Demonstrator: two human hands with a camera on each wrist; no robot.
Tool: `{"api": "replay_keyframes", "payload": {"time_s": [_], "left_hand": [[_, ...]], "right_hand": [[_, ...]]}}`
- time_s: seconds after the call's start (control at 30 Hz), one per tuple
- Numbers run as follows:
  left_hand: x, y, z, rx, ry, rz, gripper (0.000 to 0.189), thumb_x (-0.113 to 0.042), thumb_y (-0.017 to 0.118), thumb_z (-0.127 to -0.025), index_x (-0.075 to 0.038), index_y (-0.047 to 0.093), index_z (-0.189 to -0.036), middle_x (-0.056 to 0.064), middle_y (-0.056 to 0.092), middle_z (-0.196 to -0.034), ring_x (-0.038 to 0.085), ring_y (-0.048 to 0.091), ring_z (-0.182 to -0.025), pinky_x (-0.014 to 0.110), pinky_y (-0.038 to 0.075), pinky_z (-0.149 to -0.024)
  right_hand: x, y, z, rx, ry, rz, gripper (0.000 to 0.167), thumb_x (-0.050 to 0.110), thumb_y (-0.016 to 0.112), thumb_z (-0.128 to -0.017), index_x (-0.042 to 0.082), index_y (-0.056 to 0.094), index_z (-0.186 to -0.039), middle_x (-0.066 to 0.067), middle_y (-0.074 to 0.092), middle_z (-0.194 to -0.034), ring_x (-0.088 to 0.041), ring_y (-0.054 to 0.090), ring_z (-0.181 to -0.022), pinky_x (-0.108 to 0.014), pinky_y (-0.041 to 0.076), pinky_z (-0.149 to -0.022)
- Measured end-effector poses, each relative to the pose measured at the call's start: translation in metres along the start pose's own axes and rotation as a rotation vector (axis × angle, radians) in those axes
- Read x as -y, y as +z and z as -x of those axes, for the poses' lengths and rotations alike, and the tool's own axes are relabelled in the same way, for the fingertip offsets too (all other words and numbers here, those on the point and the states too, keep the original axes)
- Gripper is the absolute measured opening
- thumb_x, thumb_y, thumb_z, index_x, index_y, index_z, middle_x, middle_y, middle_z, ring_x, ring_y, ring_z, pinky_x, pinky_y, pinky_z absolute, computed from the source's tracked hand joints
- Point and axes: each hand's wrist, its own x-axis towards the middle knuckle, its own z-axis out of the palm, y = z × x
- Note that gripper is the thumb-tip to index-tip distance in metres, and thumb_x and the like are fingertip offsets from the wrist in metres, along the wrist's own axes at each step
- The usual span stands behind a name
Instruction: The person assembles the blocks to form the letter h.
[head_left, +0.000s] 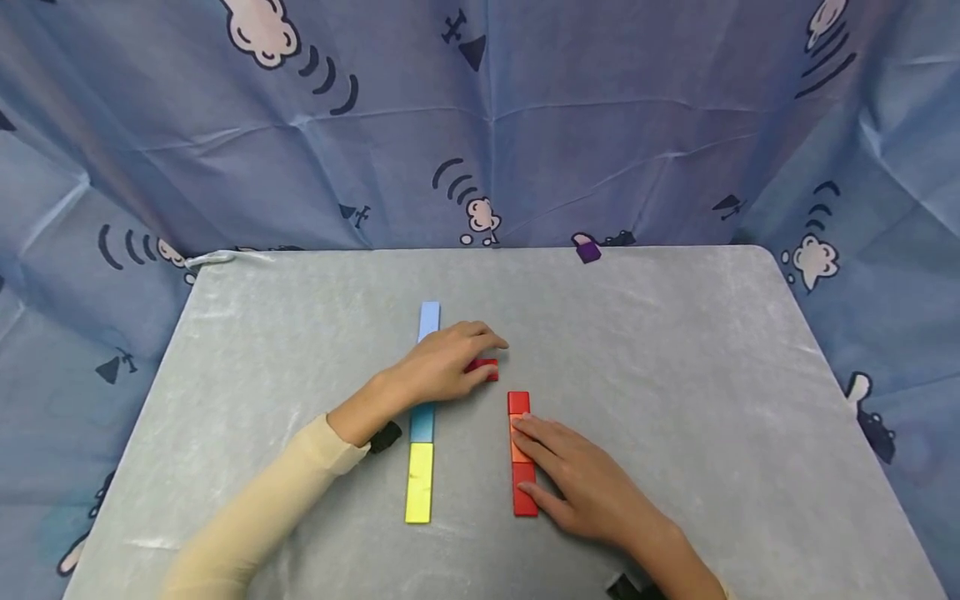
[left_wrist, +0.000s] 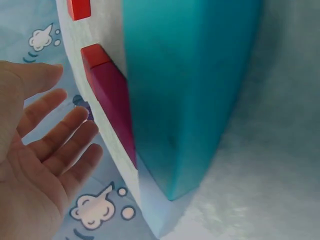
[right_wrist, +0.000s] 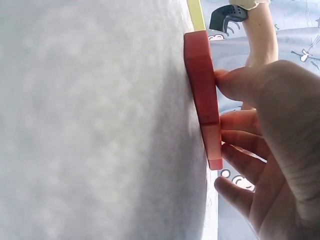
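Note:
My left hand [head_left: 446,362] is over a line of blocks, fingers loosely extended. That line has a light-blue block [head_left: 429,317] at the far end, a teal block [head_left: 422,423] and a yellow block [head_left: 419,483] at the near end. Under the left hand a red block [head_left: 489,372] shows partly; the left wrist view reveals a magenta block [left_wrist: 113,95] joining it to the teal one. My right hand [head_left: 588,479] rests its fingertips on a second line: a small red block [head_left: 518,402], an orange block [head_left: 519,454] and a longer red block [head_left: 524,498].
The blocks lie on a grey cloth-covered table [head_left: 712,375]. A small purple piece [head_left: 588,251] sits at its far edge. Blue patterned curtains [head_left: 600,125] stand behind and at both sides.

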Motion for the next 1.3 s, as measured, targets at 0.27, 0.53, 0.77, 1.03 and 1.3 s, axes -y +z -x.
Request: {"api": "replay_keyframes", "payload": {"time_s": [0.27, 0.53, 0.77, 1.03, 1.3], "left_hand": [[-0.006, -0.001, -0.022, 0.003, 0.036, -0.002, 0.040, -0.027, 0.067, -0.104, -0.015, 0.066, -0.142, 0.003, 0.068, -0.134, 0.020, 0.065, -0.124, 0.039, 0.057, -0.109], [-0.015, 0.004, -0.041, 0.015, 0.051, -0.002, 0.039, -0.026, 0.066, -0.105, -0.016, 0.066, -0.143, 0.003, 0.067, -0.136, 0.019, 0.064, -0.126, 0.039, 0.056, -0.111], [-0.013, -0.001, -0.058, 0.008, 0.068, 0.025, 0.039, -0.024, 0.066, -0.105, -0.014, 0.066, -0.142, 0.005, 0.066, -0.139, 0.022, 0.063, -0.130, 0.041, 0.054, -0.115], [-0.015, -0.007, -0.081, 0.018, 0.077, -0.007, 0.040, -0.026, 0.064, -0.106, -0.017, 0.065, -0.144, 0.003, 0.065, -0.140, 0.020, 0.061, -0.131, 0.039, 0.054, -0.115], [-0.018, -0.009, -0.100, 0.036, 0.076, -0.028, 0.040, -0.025, 0.064, -0.106, -0.019, 0.064, -0.145, 0.002, 0.064, -0.142, 0.020, 0.060, -0.133, 0.039, 0.054, -0.114]], "right_hand": [[0.000, -0.002, 0.000, 0.004, 0.007, -0.012, 0.064, 0.037, 0.078, -0.095, 0.009, 0.060, -0.149, -0.003, 0.056, -0.159, -0.021, 0.056, -0.146, -0.045, 0.053, -0.118], [0.002, -0.004, 0.000, 0.006, -0.002, 0.003, 0.063, 0.035, 0.078, -0.095, 0.006, 0.061, -0.148, -0.005, 0.059, -0.156, -0.022, 0.057, -0.144, -0.044, 0.053, -0.118], [0.001, -0.003, 0.000, 0.008, -0.008, -0.001, 0.062, 0.036, 0.076, -0.097, 0.007, 0.059, -0.150, -0.005, 0.057, -0.158, -0.022, 0.056, -0.146, -0.044, 0.053, -0.118], [0.000, -0.001, -0.001, -0.015, -0.031, 0.006, 0.061, 0.035, 0.075, -0.098, 0.006, 0.060, -0.149, -0.006, 0.057, -0.158, -0.022, 0.056, -0.145, -0.044, 0.051, -0.118], [0.000, 0.000, -0.001, -0.043, -0.052, -0.007, 0.060, 0.032, 0.077, -0.096, 0.005, 0.061, -0.148, -0.006, 0.058, -0.156, -0.023, 0.058, -0.143, -0.045, 0.052, -0.117]]}}
